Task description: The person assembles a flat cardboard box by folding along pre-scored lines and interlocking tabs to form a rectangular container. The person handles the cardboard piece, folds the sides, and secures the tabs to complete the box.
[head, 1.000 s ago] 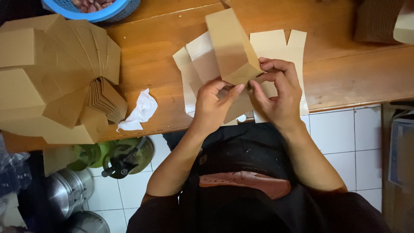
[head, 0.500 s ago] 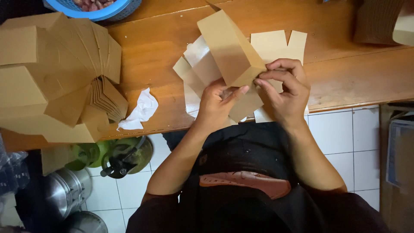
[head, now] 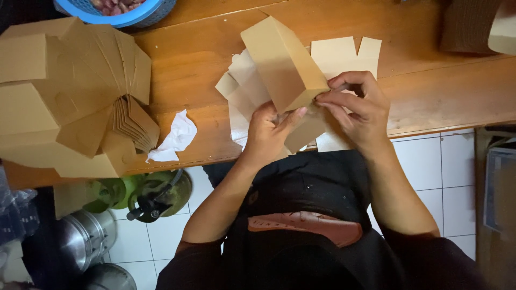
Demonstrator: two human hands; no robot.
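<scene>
A brown cardboard box (head: 282,62), half folded, is held tilted above the wooden table (head: 430,91). My left hand (head: 269,131) grips its lower near side, thumb pressed against the box wall. My right hand (head: 357,104) pinches the box's near right corner with its fingertips. Under the box lie several flat pale cardboard blanks (head: 341,53), partly hidden by the box and both hands.
A large stack of folded brown boxes (head: 64,91) fills the table's left side. A crumpled white tissue (head: 174,137) lies near the front edge. A blue basket (head: 121,11) sits at the back. Below the table stand a green jug (head: 148,196) and metal pots (head: 86,241).
The box has shifted slightly and tilted more to the left. My right hand's fingers have moved up onto the box's near corner, and my left thumb has pressed onto the box.
</scene>
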